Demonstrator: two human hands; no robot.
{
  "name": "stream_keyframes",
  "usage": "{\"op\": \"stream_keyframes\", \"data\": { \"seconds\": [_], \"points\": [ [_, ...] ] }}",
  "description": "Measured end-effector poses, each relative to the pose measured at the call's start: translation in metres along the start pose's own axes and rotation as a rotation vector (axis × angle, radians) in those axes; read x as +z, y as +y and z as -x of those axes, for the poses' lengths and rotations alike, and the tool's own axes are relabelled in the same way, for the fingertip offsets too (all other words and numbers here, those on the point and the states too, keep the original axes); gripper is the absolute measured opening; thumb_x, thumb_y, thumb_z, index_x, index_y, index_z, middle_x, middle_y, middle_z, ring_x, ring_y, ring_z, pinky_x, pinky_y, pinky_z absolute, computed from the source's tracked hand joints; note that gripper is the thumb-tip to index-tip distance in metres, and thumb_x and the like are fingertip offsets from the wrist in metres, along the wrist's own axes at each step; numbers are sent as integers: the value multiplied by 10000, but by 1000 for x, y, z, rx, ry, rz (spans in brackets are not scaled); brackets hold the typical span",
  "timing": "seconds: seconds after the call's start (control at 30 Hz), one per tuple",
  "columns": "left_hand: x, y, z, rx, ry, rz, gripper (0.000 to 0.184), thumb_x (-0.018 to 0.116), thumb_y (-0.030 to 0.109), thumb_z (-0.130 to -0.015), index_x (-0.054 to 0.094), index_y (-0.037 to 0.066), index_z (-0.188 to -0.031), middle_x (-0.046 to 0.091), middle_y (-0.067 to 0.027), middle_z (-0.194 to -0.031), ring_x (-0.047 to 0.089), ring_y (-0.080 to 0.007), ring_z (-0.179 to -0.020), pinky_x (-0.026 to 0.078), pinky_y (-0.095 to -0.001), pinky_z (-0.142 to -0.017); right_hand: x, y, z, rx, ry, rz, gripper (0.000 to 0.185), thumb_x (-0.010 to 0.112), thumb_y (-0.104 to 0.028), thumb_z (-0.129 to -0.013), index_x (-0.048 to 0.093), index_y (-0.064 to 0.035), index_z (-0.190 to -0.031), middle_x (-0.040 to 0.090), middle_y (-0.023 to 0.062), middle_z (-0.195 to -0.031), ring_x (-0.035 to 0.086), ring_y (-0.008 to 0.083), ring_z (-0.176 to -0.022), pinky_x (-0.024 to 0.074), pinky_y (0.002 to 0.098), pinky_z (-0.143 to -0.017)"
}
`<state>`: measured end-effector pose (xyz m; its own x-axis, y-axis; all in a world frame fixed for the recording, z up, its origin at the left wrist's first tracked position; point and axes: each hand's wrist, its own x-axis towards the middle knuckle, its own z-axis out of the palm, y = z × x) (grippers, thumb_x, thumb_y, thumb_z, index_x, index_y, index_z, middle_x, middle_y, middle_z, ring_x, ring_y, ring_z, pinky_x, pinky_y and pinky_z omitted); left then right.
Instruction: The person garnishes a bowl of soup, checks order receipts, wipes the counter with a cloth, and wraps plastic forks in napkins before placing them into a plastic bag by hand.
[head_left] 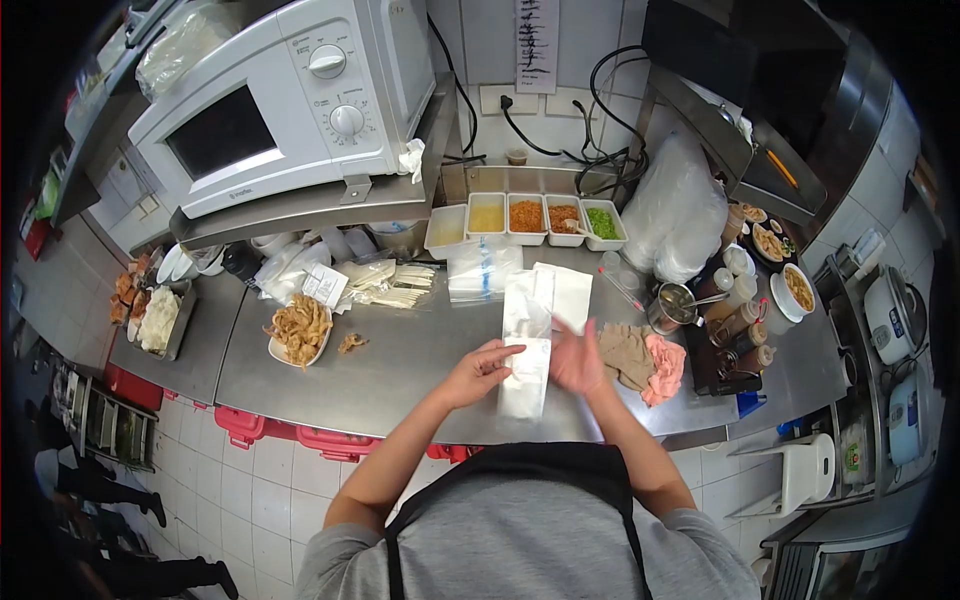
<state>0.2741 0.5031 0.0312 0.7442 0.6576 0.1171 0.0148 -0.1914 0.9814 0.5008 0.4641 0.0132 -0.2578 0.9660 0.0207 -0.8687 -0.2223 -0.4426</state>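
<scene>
A long white paper bag (524, 388) lies on the steel counter in front of me. My left hand (480, 374) is at its left edge, fingertips over the paper, closed on that edge. Just right of the bag is my right hand (577, 360), smeared by motion, its fingers apart and nothing visible in them. More white paper (570, 297) lies behind the bag, beside a clear plastic packet with blue print (484, 270). To the left, a white plate (318, 352) bears a heap of golden fried food (298, 328), and one loose piece (352, 343) sits beside it.
White tubs of toppings (526, 238) line the back. Brown and pink cloths (640, 362), a metal cup (672, 308) and sauce bottles (738, 322) stand right. A microwave (280, 110) overhangs the back left. Wrapped chopsticks (385, 284) lie below it. Other people's legs (110, 480) show lower left.
</scene>
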Motion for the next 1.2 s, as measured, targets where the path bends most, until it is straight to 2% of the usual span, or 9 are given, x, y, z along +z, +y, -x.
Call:
{"op": "stream_keyframes", "data": {
  "seconds": [0.2, 0.3, 0.4, 0.63, 0.73, 0.83, 0.97, 1.07, 1.2],
  "points": [
    [15, 2, 0, 193, 257, -685, 435, 555, -18, -817, 555, 90, -1239, 458, -19, -1142, 498, -87, -933, 389, -205, -842, -8, 18, -8, 147, 164, 622, 410, 684, -143, -807, 537, 6, -1161, 615, 90, -1085, 605, 165, -965, 496, 305, -819],
    [1, -6, -15, 149, 69, -56, 465, 548, -27, -795, 560, 103, -1241, 525, -33, -1229, 562, -140, -996, 417, -249, -893, 1, 16, -8, 112, 197, 754, 315, 700, -85, -784, 602, 13, -1067, 646, 72, -991, 620, 142, -870, 497, 284, -770],
    [-2, -2, -26, -144, -73, 277, 418, 572, 15, -837, 550, 82, -1250, 539, -48, -1252, 526, -131, -1071, 393, -266, -944, -4, 22, -9, 133, 174, 890, 281, 697, -74, -782, 623, 7, -1041, 652, 62, -961, 615, 124, -825, 491, 273, -740],
    [-55, 19, -59, -4, 194, 285, 378, 568, -4, -859, 555, 60, -1231, 564, -55, -1238, 523, -133, -1113, 398, -279, -973, -5, 16, 0, 235, 167, 980, 235, 714, -91, -774, 655, -9, -986, 665, 40, -883, 606, 103, -755, 487, 262, -695],
    [-61, 46, -72, 273, 441, 66, 339, 577, 51, -863, 564, 45, -1201, 570, -97, -1230, 546, -148, -1107, 395, -308, -987, -9, 13, 1, 266, 169, 1046, 240, 723, -90, -763, 657, -6, -978, 665, 42, -871, 609, 110, -739, 487, 263, -690],
    [-13, 79, -66, 594, 249, -1069, 226, 604, 208, -862, 654, 27, -986, 653, -119, -1019, 601, -168, -973, 429, -334, -925, -4, 5, -7, 319, 140, 1117, 258, 730, -93, -757, 653, -5, -987, 664, 42, -885, 610, 112, -754, 485, 263, -700],
    [9, 48, -81, 546, 59, -1234, 377, 617, 391, -813, 637, 67, -620, 600, -80, -613, 568, -223, -676, 442, -367, -763, 10, 5, -14, -62, -9, 1199, 290, 730, -97, -756, 640, -7, -1017, 658, 39, -928, 604, 102, -803, 477, 259, -724],
    [-12, 50, -95, 528, 82, -1284, 464, 625, 435, -791, 583, 88, -485, 527, -73, -460, 481, -270, -480, 426, -393, -658, 23, -13, -8, 360, 34, 1084, 305, 740, -108, -733, 647, -2, -1004, 661, 42, -889, 592, 96, -774, 467, 258, -704],
    [-44, 62, -108, 579, 272, -1264, 459, 619, 422, -807, 603, 69, -513, 561, -104, -505, 506, -298, -495, 420, -421, -567, 23, -19, -10, 371, 20, 1027, 323, 734, -122, -748, 636, 1, -1030, 662, 47, -899, 599, 106, -786, 469, 255, -718]
  ]
}}
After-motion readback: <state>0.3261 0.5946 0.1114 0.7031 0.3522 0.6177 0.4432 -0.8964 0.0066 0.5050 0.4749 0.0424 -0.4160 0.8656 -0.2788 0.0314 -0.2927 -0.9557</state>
